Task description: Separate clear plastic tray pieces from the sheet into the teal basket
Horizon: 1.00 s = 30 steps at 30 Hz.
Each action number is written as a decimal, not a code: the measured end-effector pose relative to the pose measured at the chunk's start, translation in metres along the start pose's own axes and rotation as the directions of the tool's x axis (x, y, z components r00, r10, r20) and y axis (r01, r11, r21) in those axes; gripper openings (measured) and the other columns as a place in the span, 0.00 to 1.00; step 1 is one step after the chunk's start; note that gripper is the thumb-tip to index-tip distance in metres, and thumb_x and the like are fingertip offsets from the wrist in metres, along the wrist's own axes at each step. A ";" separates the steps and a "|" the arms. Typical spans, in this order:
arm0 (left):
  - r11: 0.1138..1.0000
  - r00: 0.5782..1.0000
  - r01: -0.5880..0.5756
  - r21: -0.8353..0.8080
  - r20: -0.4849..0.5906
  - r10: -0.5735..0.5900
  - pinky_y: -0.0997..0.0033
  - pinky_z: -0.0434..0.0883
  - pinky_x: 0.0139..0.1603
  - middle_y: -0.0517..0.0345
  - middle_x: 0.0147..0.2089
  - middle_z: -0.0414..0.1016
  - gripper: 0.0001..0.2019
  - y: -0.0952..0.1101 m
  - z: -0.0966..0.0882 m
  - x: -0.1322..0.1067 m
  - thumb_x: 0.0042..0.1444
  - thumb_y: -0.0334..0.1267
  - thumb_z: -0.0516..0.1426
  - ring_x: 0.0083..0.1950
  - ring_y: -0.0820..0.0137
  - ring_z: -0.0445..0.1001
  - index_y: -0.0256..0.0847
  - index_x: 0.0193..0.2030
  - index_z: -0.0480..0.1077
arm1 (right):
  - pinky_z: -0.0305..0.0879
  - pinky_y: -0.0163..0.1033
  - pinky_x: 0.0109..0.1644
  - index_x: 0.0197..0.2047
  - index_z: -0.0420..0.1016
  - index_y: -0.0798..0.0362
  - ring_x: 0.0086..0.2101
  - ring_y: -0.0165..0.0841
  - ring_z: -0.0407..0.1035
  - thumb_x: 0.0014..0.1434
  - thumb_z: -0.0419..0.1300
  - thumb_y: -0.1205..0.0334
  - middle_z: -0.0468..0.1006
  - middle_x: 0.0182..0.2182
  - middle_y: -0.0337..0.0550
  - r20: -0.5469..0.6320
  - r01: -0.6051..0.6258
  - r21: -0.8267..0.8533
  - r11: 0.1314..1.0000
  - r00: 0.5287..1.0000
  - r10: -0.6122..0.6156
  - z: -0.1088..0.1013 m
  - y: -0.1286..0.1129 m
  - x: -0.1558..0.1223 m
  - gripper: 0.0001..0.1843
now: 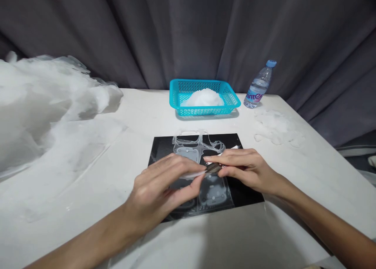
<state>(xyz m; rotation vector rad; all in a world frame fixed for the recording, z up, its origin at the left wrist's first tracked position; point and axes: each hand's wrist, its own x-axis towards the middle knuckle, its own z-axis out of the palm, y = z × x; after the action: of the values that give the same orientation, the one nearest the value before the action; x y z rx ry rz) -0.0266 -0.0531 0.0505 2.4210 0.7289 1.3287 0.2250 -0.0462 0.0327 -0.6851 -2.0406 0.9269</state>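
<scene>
Over a black board (249,198), my left hand (164,182) pinches a thin translucent plastic piece (190,175) between thumb and fingers. My right hand (243,167) is closed on a small tool with a dark, shiny flat blade (214,168), which meets the edge of the piece by my left fingertips. Most of the tool is hidden by my fingers, so its exact kind is unclear. On the board lie a clear plastic sheet with moulded shapes (213,192) and a cut-out plastic frame (201,141). A white strip (235,148) shows behind my right hand.
A turquoise basket (173,98) holding a white heap (205,97) stands at the back of the white table (141,112). Right of it is a water bottle (258,88). Clear plastic scraps (276,124) lie at right; a large translucent plastic pile (53,100) covers the left.
</scene>
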 end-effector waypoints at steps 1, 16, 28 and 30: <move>1.000 1.000 0.000 -0.007 0.003 0.000 0.70 0.80 0.38 0.58 0.37 0.84 0.09 0.000 0.000 0.000 0.61 0.26 0.67 0.35 0.69 0.83 0.39 0.46 0.78 | 0.74 0.36 0.41 0.64 0.79 0.51 0.35 0.31 0.75 0.73 0.62 0.64 0.85 0.36 0.43 -0.001 0.001 -0.004 1.000 1.000 -0.001 0.000 0.000 0.000 0.18; 0.995 0.995 0.095 -0.028 -0.007 -0.095 0.73 0.79 0.35 0.59 0.35 0.84 0.05 0.001 0.004 -0.001 0.62 0.27 0.66 0.33 0.71 0.82 0.41 0.41 0.78 | 0.67 0.35 0.30 0.52 0.85 0.51 0.27 0.28 0.67 0.68 0.66 0.45 0.83 0.37 0.45 -0.230 -0.198 0.172 0.965 0.944 0.235 0.004 -0.005 -0.001 0.20; 0.983 0.984 0.176 -0.055 0.023 -0.175 0.80 0.78 0.33 0.61 0.35 0.84 0.05 0.000 0.004 -0.003 0.62 0.26 0.66 0.32 0.74 0.82 0.40 0.40 0.78 | 0.63 0.34 0.32 0.54 0.85 0.46 0.30 0.29 0.64 0.63 0.61 0.76 0.72 0.31 0.38 -0.277 0.018 0.015 1.000 0.961 -0.013 0.031 -0.003 -0.008 0.22; 0.978 0.981 0.193 -0.076 0.044 -0.190 0.81 0.78 0.32 0.60 0.36 0.85 0.05 -0.001 0.006 -0.004 0.62 0.27 0.66 0.33 0.73 0.83 0.40 0.41 0.78 | 0.63 0.35 0.32 0.46 0.86 0.49 0.29 0.29 0.64 0.62 0.62 0.76 0.73 0.30 0.39 -0.296 -0.021 0.024 0.999 0.955 0.028 0.032 -0.005 -0.005 0.17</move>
<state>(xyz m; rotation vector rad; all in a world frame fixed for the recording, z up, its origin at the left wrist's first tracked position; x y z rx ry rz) -0.0236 -0.0542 0.0440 2.2430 0.8579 1.2122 0.2006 -0.0651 0.0207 -0.7896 -1.7583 0.8042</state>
